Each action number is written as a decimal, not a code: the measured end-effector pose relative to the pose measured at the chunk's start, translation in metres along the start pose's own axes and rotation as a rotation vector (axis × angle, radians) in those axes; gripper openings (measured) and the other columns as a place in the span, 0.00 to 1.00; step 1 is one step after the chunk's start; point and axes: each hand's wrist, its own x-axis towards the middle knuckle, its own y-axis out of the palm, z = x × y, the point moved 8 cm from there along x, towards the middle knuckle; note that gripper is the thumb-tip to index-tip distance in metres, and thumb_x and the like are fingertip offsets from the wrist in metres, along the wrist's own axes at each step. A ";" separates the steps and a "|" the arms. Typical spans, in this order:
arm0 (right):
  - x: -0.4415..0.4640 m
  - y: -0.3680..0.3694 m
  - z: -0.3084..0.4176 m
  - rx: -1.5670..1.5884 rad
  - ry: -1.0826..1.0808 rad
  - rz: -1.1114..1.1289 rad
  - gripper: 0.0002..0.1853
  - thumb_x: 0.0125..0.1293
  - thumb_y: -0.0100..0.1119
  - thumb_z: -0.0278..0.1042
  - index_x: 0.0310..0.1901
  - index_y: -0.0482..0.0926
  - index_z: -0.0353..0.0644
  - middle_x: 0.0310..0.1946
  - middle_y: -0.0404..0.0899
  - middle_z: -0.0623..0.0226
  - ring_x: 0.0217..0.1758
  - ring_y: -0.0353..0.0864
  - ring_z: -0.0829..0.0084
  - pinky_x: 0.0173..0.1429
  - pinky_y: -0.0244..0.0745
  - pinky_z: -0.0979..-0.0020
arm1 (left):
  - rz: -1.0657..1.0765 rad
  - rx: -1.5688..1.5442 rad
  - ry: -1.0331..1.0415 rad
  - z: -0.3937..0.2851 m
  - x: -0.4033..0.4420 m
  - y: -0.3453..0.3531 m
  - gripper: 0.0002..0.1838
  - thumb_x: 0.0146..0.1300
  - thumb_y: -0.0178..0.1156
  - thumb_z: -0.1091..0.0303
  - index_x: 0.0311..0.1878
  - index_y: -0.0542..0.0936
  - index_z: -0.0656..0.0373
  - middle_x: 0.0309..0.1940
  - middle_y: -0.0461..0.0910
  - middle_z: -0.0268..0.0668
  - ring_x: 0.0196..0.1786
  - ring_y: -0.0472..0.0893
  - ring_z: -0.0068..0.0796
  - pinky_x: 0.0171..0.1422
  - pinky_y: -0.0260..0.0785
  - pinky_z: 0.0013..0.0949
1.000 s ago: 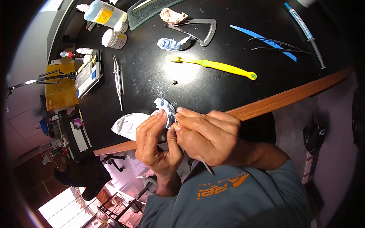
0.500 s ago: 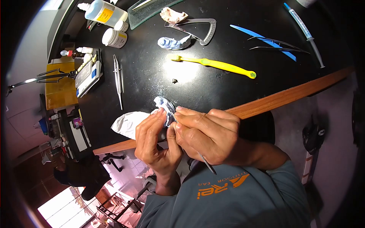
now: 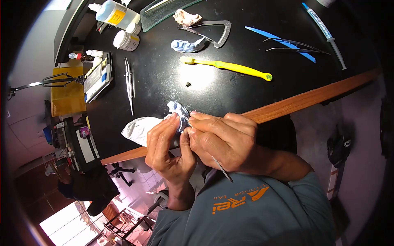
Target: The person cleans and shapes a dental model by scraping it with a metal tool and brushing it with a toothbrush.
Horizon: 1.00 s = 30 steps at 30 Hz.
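Between the fingertips of my left hand is a pale blue dental cast, held up near the table's front edge. My right hand grips a slim metal dental tool, whose handle sticks out below the palm toward the shirt. The tool's working end is at the cast's right side, but fingers hide its exact tip. Both hands nearly touch. A crumpled white cloth or tissue lies just left of my left hand.
Beyond the hands lie a small dark piece, a yellow toothbrush, another blue dental piece, a pinkish cast and a metal caliper. Tweezers sit left; a syringe and blue stick sit right.
The camera view has shifted slightly. Both hands keep their hold on the cast and the tool, with only a small shift of the right fingers.
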 end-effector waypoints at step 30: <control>0.002 0.000 -0.002 0.024 0.011 0.081 0.07 0.65 0.70 0.26 0.31 0.80 0.38 0.37 0.89 0.59 0.44 0.96 0.63 0.32 0.79 0.72 | 0.007 0.013 -0.010 -0.002 0.001 0.000 0.15 0.58 0.74 0.83 0.49 0.90 0.65 0.48 0.91 0.45 0.54 0.89 0.44 0.63 0.80 0.41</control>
